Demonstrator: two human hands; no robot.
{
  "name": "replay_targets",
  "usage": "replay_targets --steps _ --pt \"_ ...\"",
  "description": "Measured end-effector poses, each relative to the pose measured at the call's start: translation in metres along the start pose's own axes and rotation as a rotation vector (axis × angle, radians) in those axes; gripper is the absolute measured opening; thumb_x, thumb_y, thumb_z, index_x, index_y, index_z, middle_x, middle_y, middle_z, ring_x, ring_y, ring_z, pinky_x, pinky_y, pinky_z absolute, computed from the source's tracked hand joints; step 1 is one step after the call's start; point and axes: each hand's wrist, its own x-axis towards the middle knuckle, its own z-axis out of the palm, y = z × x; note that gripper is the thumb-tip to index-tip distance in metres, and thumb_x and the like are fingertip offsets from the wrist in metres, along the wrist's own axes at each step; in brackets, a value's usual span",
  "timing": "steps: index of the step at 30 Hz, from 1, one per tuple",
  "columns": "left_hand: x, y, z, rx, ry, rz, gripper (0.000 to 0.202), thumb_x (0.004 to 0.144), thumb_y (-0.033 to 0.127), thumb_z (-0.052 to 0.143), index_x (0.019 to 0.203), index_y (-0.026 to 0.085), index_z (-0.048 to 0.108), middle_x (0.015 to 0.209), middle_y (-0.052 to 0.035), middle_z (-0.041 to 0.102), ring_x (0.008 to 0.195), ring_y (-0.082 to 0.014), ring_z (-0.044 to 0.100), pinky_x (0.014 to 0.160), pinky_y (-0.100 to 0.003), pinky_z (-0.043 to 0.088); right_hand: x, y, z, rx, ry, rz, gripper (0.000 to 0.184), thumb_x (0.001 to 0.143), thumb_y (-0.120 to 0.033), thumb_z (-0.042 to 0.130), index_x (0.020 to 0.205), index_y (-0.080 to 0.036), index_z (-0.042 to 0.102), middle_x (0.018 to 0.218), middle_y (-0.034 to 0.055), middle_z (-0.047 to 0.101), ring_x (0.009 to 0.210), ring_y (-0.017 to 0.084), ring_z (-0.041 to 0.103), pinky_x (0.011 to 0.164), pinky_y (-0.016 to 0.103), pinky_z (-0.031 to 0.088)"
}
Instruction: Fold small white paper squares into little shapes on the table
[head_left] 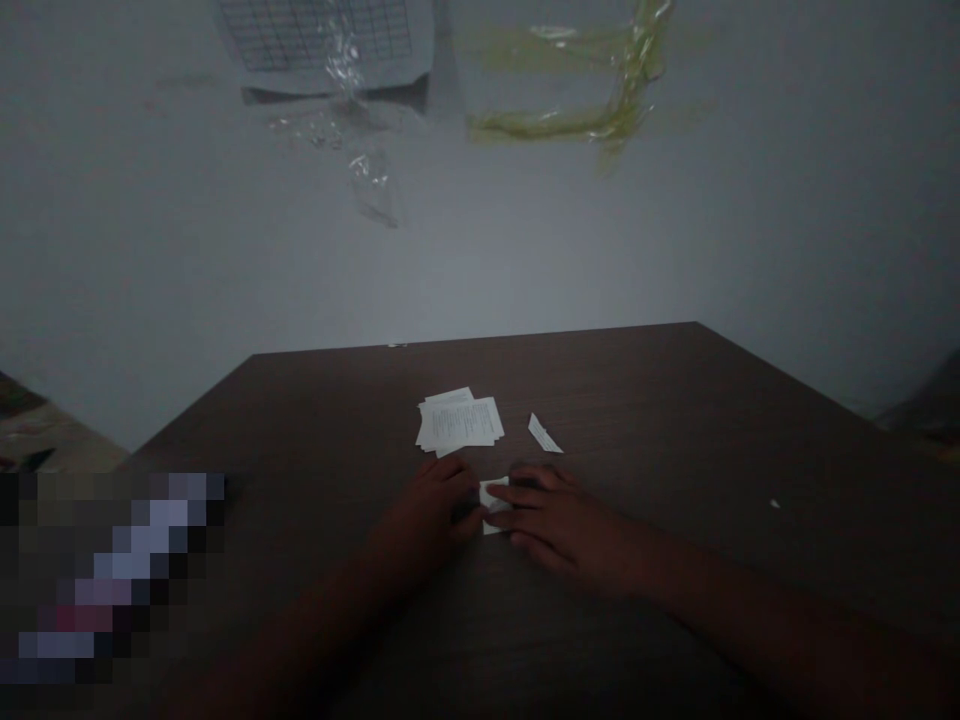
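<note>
A small white piece of paper point(495, 524) lies on the dark tabletop between my hands, partly covered by fingers. My left hand point(439, 505) is closed at the paper's left edge, its fingers curled and thumb against that edge. Reaching in from the other side, my right hand point(559, 515) has its fingers stretched out, some of them lying over the paper. Just beyond my left hand sits a loose stack of printed paper slips point(461, 422). A narrow folded paper piece point(544, 434) lies to the right of the stack.
The brown table point(637, 400) meets a pale wall point(480, 250) at its far edge. A tiny white scrap point(775, 504) is on the table's right side. Taped to the wall are a gridded sheet point(330, 35) and strips of yellowish tape point(555, 125). A pixelated patch covers the lower left.
</note>
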Motion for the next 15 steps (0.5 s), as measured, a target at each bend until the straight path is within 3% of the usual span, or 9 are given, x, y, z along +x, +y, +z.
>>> replay_targets --steps 6,10,15 --pt "0.0 -0.002 0.004 0.005 0.026 -0.017 0.022 0.106 0.015 0.087 0.123 0.029 0.088 0.145 -0.0091 0.09 0.139 -0.036 0.085 0.132 -0.054 0.071 0.01 0.014 0.003 0.124 0.089 0.025 0.038 0.127 -0.021 0.078 0.158 -0.032 0.095 0.171 0.009 0.09 0.156 0.035 0.078 0.133 0.056 0.065" --pt "-0.001 -0.006 0.008 -0.028 0.05 -0.045 0.027 0.106 0.016 0.087 0.13 0.027 0.088 0.151 -0.0118 0.088 0.142 -0.0377 0.086 0.129 -0.054 0.074 0.016 0.025 0.011 0.181 0.15 0.04 0.027 0.125 -0.02 0.084 0.143 -0.032 0.099 0.158 0.0075 0.096 0.149 0.033 0.082 0.13 0.055 0.066" --pt "0.0 -0.005 0.012 -0.046 0.068 0.048 0.04 0.102 0.006 0.086 0.135 0.028 0.089 0.154 -0.0096 0.09 0.143 -0.0342 0.088 0.128 -0.047 0.074 0.02 0.027 0.019 0.2 0.211 0.045 0.016 0.12 -0.023 0.093 0.13 -0.033 0.1 0.148 0.0067 0.1 0.142 0.032 0.086 0.127 0.055 0.066"
